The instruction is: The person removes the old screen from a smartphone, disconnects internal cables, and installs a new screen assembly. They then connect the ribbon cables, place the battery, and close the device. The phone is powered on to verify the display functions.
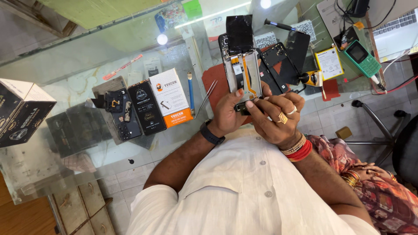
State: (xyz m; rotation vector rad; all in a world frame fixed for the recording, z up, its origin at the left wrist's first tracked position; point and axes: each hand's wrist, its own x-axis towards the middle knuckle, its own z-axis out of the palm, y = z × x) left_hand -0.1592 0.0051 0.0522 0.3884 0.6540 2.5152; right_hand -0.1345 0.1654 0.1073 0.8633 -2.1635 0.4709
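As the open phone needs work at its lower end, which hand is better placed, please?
Probably the right hand: its fingertips pinch that end, while the left hand cradles the phone from behind.

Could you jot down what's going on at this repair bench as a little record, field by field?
Setting: glass-topped table seen from above
Left hand: grips the lower end of an opened phone, insides showing
Right hand: fingertips pinch at the phone's bottom edge
Beside the phone: tweezers, blue tool
Left of hands: white-and-orange box, dark phone frame
Far right: green keypad phone, laptop
Far left: black carton
Nearby: another person's arm with bangles
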